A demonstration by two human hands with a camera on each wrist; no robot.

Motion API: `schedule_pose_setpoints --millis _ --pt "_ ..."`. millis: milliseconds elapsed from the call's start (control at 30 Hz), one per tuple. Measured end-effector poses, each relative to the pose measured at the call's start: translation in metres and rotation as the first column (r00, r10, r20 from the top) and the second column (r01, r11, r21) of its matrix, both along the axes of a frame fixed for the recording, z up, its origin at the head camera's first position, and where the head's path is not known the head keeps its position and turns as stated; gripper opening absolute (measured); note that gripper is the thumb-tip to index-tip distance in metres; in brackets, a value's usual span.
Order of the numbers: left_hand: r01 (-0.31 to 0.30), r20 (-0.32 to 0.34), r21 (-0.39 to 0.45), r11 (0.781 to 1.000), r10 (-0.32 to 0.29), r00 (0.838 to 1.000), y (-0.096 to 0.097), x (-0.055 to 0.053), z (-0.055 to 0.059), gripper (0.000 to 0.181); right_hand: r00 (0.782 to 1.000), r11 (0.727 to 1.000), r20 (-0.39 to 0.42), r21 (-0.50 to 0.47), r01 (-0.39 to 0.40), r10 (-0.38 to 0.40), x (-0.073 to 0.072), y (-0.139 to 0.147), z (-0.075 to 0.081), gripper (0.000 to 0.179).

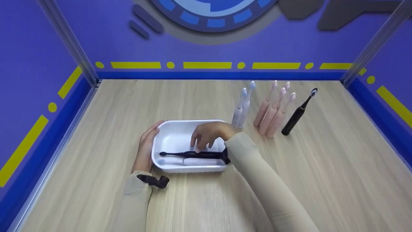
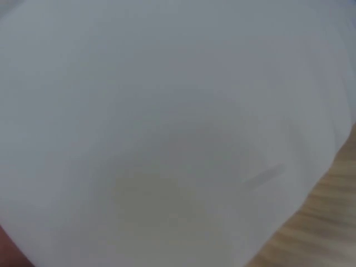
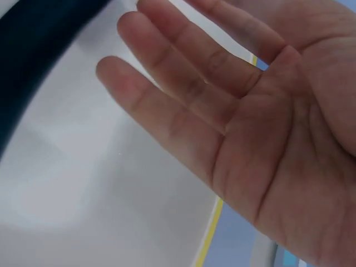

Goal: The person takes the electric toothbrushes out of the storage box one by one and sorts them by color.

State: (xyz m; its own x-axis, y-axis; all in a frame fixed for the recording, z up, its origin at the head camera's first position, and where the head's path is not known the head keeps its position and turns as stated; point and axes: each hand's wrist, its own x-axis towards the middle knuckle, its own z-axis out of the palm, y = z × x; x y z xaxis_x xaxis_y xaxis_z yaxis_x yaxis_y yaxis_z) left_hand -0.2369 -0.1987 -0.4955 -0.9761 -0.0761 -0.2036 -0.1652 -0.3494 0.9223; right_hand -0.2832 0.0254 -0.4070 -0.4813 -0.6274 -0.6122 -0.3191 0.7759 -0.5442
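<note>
A white tray (image 1: 175, 135) sits on the table. Inside it, near the front wall, lie a black electric toothbrush (image 1: 206, 155) and a white electric toothbrush (image 1: 202, 161), side by side with their heads to the left. My left hand (image 1: 147, 146) rests along the tray's left outer wall, fingers extended at the back corner; the tray wall (image 2: 167, 111) fills the left wrist view. Over the tray my right hand (image 1: 209, 132) points down, a fingertip right at the black handle. The right wrist view shows its fingers (image 3: 161, 117) loosely extended, with nothing against the palm.
Behind the tray's right end stand white toothbrushes (image 1: 237, 116), several pink toothbrushes (image 1: 269, 119) and another black toothbrush (image 1: 293, 120), all upright. Blue panels (image 1: 206, 53) with yellow marks wall the table (image 1: 145, 100) at the back and sides.
</note>
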Motion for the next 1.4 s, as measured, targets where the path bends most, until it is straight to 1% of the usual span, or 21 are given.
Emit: schedule_pose_setpoints --millis 167,300,600,900,1033,1133,1233,1400 --pt "0.007 0.013 0.005 1.000 -0.007 1.000 0.001 0.000 0.000 0.042 0.998 0.999 0.054 0.011 0.032 -0.033 -0.001 0.001 -0.007 0.030" --pt "0.010 0.021 0.009 1.000 -0.011 1.000 0.002 0.000 0.002 0.042 0.996 0.999 0.076 0.013 0.052 -0.053 -0.001 0.002 -0.008 0.031" --pt "0.010 0.020 -0.002 1.000 -0.010 1.000 0.002 0.001 0.003 0.042 0.997 0.998 0.062 0.027 0.050 -0.051 0.002 0.001 -0.009 0.036" --pt "0.004 0.030 0.011 1.000 -0.004 1.000 0.003 0.001 0.003 0.040 0.997 0.998 0.043 0.036 0.059 -0.061 0.003 0.001 -0.013 0.032" --pt "0.011 0.031 0.018 1.000 -0.012 0.999 0.002 0.001 0.003 0.041 0.999 0.998 0.024 0.046 0.044 -0.045 0.002 0.001 -0.014 0.030" --pt "0.018 0.019 0.019 1.000 -0.018 1.000 0.001 0.002 0.002 0.041 1.000 0.999 0.014 0.051 0.017 -0.018 0.002 0.001 -0.016 0.030" --pt "0.019 0.012 0.014 1.000 -0.020 1.000 0.001 0.002 0.001 0.041 1.000 0.999 0.015 0.054 0.007 -0.008 0.002 0.001 -0.017 0.030" --pt "0.013 0.005 0.011 1.000 -0.013 1.000 0.000 0.002 0.000 0.041 0.999 0.999 0.022 0.046 0.024 -0.025 0.002 0.001 -0.019 0.031"
